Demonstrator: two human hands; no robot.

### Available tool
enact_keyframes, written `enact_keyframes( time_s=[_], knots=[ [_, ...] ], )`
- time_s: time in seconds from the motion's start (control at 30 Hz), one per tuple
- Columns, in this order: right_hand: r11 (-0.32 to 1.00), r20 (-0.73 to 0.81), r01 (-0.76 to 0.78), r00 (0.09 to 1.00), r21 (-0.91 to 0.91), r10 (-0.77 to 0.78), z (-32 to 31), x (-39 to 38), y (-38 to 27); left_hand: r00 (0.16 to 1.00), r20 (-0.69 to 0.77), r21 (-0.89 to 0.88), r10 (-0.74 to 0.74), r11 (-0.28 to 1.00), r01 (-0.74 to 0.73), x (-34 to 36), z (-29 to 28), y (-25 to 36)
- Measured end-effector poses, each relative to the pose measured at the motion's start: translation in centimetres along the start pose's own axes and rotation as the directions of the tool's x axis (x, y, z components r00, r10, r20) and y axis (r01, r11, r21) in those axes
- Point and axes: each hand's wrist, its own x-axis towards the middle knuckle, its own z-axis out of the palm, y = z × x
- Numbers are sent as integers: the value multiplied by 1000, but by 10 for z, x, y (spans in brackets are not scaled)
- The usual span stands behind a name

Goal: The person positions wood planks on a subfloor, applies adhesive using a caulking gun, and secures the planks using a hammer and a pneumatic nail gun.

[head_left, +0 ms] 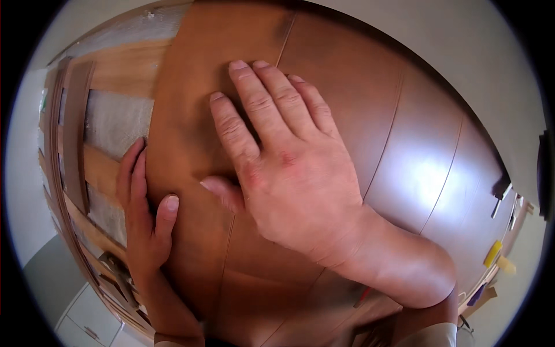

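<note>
Reddish-brown wooden floorboards (191, 75) lie side by side, with dark seams between them. Flat above the outermost board is my right hand (295, 179), its fingers stretched out and thumb apart, holding nothing. Whether its palm presses on the wood is hard to tell. At that board's left edge is my left hand (144, 237). Its thumb rests on the top face while the straight fingers lie along the edge, over the gap beside it. Pale wooden battens (124, 69) run out from beneath the board on the left.
Narrow brown strips (75, 139) lie across the battens at the left. A dark metal tool (118, 274), its kind unclear, is near my left forearm. A yellow object (493, 253) and other small items line the right edge. A white cabinet (87, 318) stands lower left.
</note>
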Motion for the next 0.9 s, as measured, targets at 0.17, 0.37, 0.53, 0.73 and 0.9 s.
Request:
enact_keyframes(
  time_s=[0.17, 0.37, 0.53, 0.73, 0.9],
  knots=[
    [998, -161, 30, 986, -46, -37, 8, 3, 0, 1000, -3, 14, -14, 1000, 14, 0, 1, 6],
    [982, -220, 172, 964, 79, -151, 7, -5, -12, 998, -53, 55, -32, 998, 35, 1, 3, 15],
    [769, -434, 500, 841, 398, -322, 10, -15, -23, 961, -274, 117, 33, 993, 0, 18, 11, 27],
    [669, -534, 593, 778, 449, -331, 9, -21, -27, 991, 126, 217, 47, 973, -74, 131, 8, 96],
    [674, -546, 598, 769, 434, -331, 8, -16, -24, 913, 141, 489, 382, 775, -400, 167, 17, 106]
  ],
)
